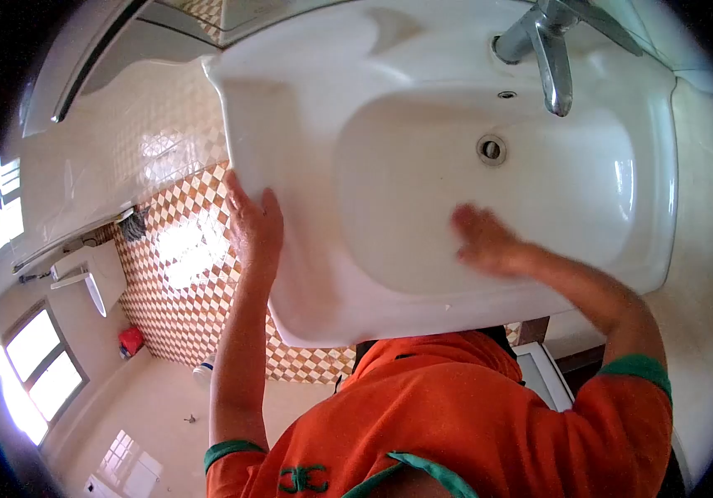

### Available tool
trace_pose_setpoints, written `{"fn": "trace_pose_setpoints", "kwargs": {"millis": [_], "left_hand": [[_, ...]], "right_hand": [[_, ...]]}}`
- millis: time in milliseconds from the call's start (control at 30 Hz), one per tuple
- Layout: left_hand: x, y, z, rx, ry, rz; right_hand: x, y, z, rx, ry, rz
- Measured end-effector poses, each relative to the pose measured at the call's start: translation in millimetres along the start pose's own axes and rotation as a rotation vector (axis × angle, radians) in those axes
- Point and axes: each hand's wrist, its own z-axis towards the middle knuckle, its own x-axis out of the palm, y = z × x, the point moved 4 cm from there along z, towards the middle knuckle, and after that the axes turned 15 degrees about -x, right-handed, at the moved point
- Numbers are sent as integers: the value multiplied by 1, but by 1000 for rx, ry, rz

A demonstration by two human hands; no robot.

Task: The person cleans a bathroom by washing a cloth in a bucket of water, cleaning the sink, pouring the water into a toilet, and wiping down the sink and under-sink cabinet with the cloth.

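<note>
The left hand (255,228) lies on the left side rim of a wide, white, glossy ceramic sink (315,290), its thumb spread away from fingers that reach the outer edge, while the right hand (489,245), blurred, is loosely open above or against the floor of the basin, and I cannot tell whether it touches the surface. The sink stands directly in front of the person in an orange shirt with green trim (456,407), with a round metal drain (492,150) beyond the right hand and a silver metal lever tap (552,62) at the back.
</note>
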Motion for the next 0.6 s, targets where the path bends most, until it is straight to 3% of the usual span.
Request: {"fn": "trace_pose_setpoints", "kwargs": {"millis": [33, 100, 167, 200, 267, 300, 367, 433, 533, 600], "left_hand": [[2, 2, -1, -25, -3, 46], [5, 4, 3, 0, 13, 33], [7, 7, 2, 17, 33, 26], [8, 6, 1, 24, -4, 32], [7, 7, 2, 59, -28, 56], [6, 7, 1, 58, -21, 61], [5, 4, 1, 46, -40, 67], [3, 0, 1, 4, 14, 53], [5, 3, 1, 10, -38, 46], [7, 5, 1, 28, -58, 47]], "right_hand": [[-20, -27, -4, 130, -39, -214], [-31, -94, -11, 244, -515, -483], [-54, -119, 15, 458, -782, -600], [-73, -92, 39, 632, -508, -661], [-72, -59, 90, 716, -368, -695], [-57, -59, 114, 639, -528, -688], [-35, -20, 149, 343, -703, -321], [-8, 55, 142, 61, -729, -84], [16, 117, 75, -226, -373, 64], [23, 85, 18, -300, -69, 132]]}}
